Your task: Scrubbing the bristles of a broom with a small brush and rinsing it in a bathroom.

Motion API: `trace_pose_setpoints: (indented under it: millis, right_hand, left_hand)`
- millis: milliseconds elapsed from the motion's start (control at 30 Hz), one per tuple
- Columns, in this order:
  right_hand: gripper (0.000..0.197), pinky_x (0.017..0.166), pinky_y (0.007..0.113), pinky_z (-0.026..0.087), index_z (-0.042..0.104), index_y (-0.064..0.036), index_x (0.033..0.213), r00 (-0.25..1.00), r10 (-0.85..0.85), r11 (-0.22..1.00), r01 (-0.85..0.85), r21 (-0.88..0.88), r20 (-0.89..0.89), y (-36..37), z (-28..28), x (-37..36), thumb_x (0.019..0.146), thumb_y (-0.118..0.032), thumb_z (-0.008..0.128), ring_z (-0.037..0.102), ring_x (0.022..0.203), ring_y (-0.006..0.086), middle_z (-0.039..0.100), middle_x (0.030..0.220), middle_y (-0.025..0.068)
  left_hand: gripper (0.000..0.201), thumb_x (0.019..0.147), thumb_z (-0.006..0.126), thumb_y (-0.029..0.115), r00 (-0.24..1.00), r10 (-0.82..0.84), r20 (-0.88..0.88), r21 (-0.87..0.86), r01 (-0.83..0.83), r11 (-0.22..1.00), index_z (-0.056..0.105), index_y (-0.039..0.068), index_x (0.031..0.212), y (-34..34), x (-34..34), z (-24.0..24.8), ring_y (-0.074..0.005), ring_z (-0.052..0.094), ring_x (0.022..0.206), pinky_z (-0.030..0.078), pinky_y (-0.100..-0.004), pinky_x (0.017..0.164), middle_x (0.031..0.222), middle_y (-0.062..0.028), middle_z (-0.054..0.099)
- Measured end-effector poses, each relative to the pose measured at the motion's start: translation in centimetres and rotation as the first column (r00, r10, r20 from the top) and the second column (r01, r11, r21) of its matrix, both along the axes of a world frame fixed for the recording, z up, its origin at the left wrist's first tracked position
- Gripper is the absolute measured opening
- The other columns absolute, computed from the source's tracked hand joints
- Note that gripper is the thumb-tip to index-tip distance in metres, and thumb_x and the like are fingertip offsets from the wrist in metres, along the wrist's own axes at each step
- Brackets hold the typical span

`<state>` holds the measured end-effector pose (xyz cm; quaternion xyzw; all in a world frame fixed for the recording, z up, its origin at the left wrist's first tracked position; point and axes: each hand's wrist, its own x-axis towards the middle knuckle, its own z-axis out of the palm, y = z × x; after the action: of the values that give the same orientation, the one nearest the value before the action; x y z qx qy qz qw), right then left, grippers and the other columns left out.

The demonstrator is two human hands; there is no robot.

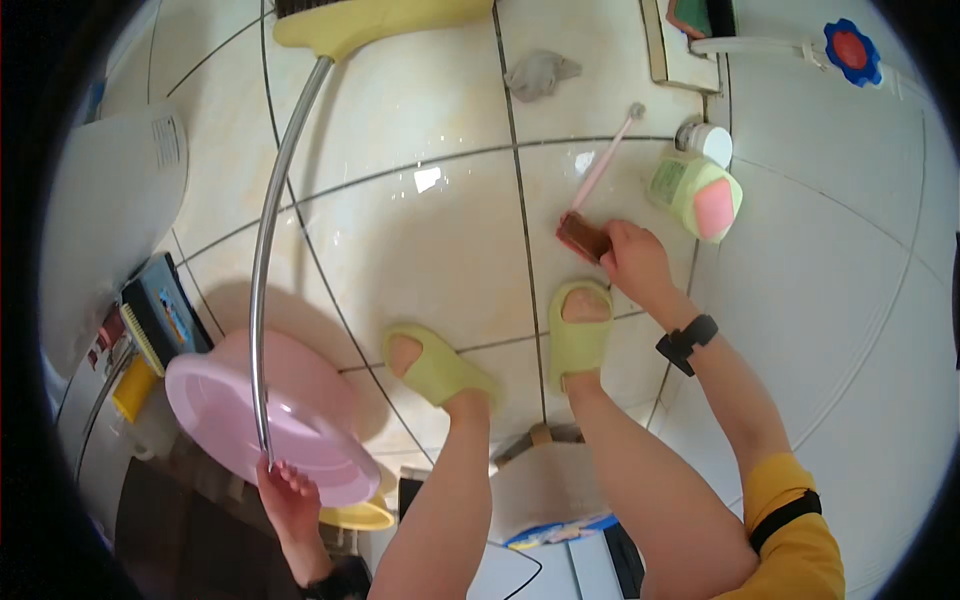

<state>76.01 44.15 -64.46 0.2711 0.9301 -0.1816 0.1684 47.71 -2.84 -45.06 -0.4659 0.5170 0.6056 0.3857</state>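
My left hand (287, 500) is closed round the end of a long metal pole, whose far end carries a yellow broom head (385, 24) with dark bristles. The broom's pole (262, 290) passes in front of a pink basin. Down at the floor, my right hand (636, 262) grips a small brown block with a reddish edge (583, 238), which looks like a scrub brush. Its far edge meets the end of a thin pink stick (602, 165) with a grey tip. Part of the block is hidden under my fingers.
The pink basin (265, 430) stands at left, with a blue-black box (165, 310) behind it. A green bottle (697, 195) and a white-capped jar (705, 143) sit by the right wall. A grey crumpled rag (540, 75) lies on the wet tiles. My slippers (580, 335) are below.
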Motion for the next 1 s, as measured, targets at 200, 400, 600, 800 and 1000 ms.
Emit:
trace_pose_setpoints:
  millis: [200,400,600,800,1000]
  right_hand:
    - [0.034,0.069,0.042,0.049,0.049,-0.0033,0.105,0.896,-0.402,0.908,0.364,-0.209,-0.187,-0.5,0.0,-6.0,0.077,-0.013,0.066,0.059,0.082,0.0322,0.057,0.092,0.0145]
    - [0.043,0.064,0.043,0.05,0.041,0.0007,0.113,0.821,-0.538,0.843,0.529,-0.096,-0.192,2.8,-2.7,-7.8,0.081,-0.014,0.066,0.062,0.074,0.0376,0.061,0.086,0.019]
    - [0.041,0.065,0.048,0.052,0.037,0.0023,0.115,0.861,-0.501,0.865,0.503,-0.006,-0.092,4.1,-1.5,-10.7,0.079,0.0,0.057,0.062,0.077,0.0421,0.059,0.093,0.0242]
    - [0.035,0.072,0.044,0.051,0.047,-0.0007,0.11,0.959,-0.05,0.996,0.067,0.052,-0.28,2.7,3.1,-10.4,0.076,0.004,0.052,0.06,0.089,0.0343,0.052,0.102,0.017]
    - [0.027,0.084,0.039,0.045,0.053,-0.0023,0.105,0.981,0.193,0.965,-0.187,0.182,-0.015,-0.3,0.1,-3.9,0.078,-0.003,0.05,0.059,0.091,0.0274,0.06,0.092,0.0127]
  left_hand:
    - [0.014,0.09,0.058,0.012,0.301,-0.821,-0.486,-0.682,0.457,0.571,0.059,0.0,0.097,10.9,-4.5,-1.0,-0.0131,0.059,0.076,0.047,-0.0281,0.069,0.085,-0.0093,0.063]
    - [0.045,0.085,0.064,0.013,-0.268,-0.963,-0.021,-0.991,0.135,-0.016,0.049,0.0,0.125,17.5,-5.6,-6.1,-0.0334,0.05,0.117,0.038,-0.0403,0.099,0.121,-0.017,0.056]
    - [0.047,0.083,0.065,0.016,-0.157,-0.977,0.144,-0.937,0.297,-0.186,0.048,0.0,0.124,13.1,-6.4,-7.4,-0.0352,0.056,0.108,0.044,-0.0389,0.092,0.115,-0.0204,0.059]
    - [0.031,0.086,0.062,0.018,-0.223,-0.975,0.014,-0.989,0.143,-0.047,0.055,-0.001,0.11,14.0,-5.7,-9.5,-0.0296,0.063,0.084,0.049,-0.0379,0.075,0.094,-0.0185,0.063]
    - [0.029,0.091,0.055,0.023,-0.141,-0.989,-0.037,-0.947,0.321,-0.01,0.057,0.002,0.111,15.8,-4.5,-8.3,-0.0356,0.061,0.093,0.048,-0.0419,0.077,0.103,-0.0182,0.064]
